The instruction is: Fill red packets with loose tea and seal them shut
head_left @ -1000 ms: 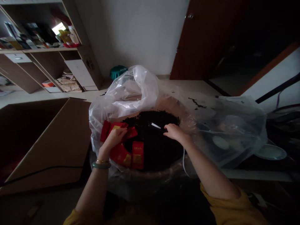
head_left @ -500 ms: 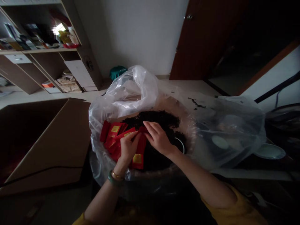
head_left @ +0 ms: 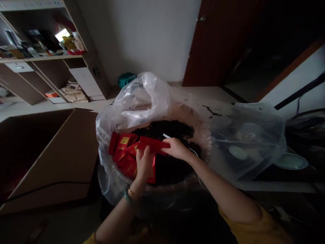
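Note:
My left hand (head_left: 144,163) and my right hand (head_left: 178,148) hold a red packet (head_left: 152,143) between them, stretched sideways. The left fingers grip its left end from below; the right fingers pinch its right end. Below and to the left, several red packets with yellow labels (head_left: 125,140) lie in a heap. Dark loose tea-like leaves (head_left: 170,128) fill much of the round basket (head_left: 203,135), which a clear plastic bag (head_left: 154,88) lines. A thin white strip (head_left: 166,136) shows just above my right hand, and a white curved edge (head_left: 193,151) lies in the leaves.
At left stands an open cardboard box (head_left: 63,152) with a dark cord across it. Behind are a shelf unit (head_left: 93,74), a green bundle (head_left: 126,80) and a brown door (head_left: 200,47). Clear plastic (head_left: 254,145) spreads to the right, near a pale dish (head_left: 291,161).
The red packet between my hands has come up into plain view, held lengthwise. My right hand has moved down and right, apart from the left. A white strip now shows above it.

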Tool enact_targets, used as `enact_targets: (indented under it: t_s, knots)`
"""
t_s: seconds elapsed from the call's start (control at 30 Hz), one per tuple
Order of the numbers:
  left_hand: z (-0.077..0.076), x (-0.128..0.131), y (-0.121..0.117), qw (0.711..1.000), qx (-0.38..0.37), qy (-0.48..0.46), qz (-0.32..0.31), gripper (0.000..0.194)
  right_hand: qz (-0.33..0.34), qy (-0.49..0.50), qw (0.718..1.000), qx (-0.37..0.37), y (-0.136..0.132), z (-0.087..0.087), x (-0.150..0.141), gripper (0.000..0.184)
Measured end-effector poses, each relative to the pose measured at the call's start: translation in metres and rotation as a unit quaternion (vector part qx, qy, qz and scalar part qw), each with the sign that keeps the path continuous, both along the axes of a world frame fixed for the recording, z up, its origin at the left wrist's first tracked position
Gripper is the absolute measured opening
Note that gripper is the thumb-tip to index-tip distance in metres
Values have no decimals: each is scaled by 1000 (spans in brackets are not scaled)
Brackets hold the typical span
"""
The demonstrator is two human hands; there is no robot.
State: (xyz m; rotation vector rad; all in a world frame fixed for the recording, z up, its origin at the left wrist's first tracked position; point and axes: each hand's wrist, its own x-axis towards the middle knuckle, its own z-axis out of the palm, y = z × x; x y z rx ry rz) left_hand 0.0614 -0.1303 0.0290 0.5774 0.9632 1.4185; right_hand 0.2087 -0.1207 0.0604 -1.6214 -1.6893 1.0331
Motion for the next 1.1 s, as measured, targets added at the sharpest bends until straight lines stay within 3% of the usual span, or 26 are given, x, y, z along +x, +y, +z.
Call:
enact_targets:
  t_s: [0.13, 0.27, 0.37, 0.43, 0.5, 0.6, 0.77, 0.9, 0.97, 1.1]
  knots:
    - [-9, 1, -7, 998, -27, -30, -50, 35, -55, 36, 995, 77, 9, 3, 18, 16]
    - [-11, -9, -3, 998, 17, 54, -31, 39, -56, 125, 987, 78, 14, -1, 21, 28]
    - [-8, -21, 6, 992, 52, 116, -10, 39, -15, 118, 989, 82, 12, 2, 21, 26]
    - [-4, -28, 10, 987, 67, 138, -53, 40, 29, 88, 992, 90, 8, 6, 21, 26]
    - [-1, -32, 12, 974, 52, 166, -146, 42, 54, 56, 991, 109, 4, 9, 19, 31]
    - [0, -28, 9, 952, 26, 208, -222, 39, 31, 1, 983, 181, 0, 8, 12, 40]
    - [-2, -15, 1, 964, 26, 224, -142, 36, 8, -147, 922, 357, -3, -3, -2, 35]
    - [-2, -14, 0, 968, 25, 222, -113, 33, 27, -226, 871, 436, -6, -8, -6, 32]
    - [-2, -16, 0, 968, 31, 224, -110, 33, 32, -226, 864, 449, -6, -10, -6, 32]
    - [-4, -17, 1, 965, 43, 241, -98, 31, -12, -181, 881, 437, -4, -9, -6, 40]
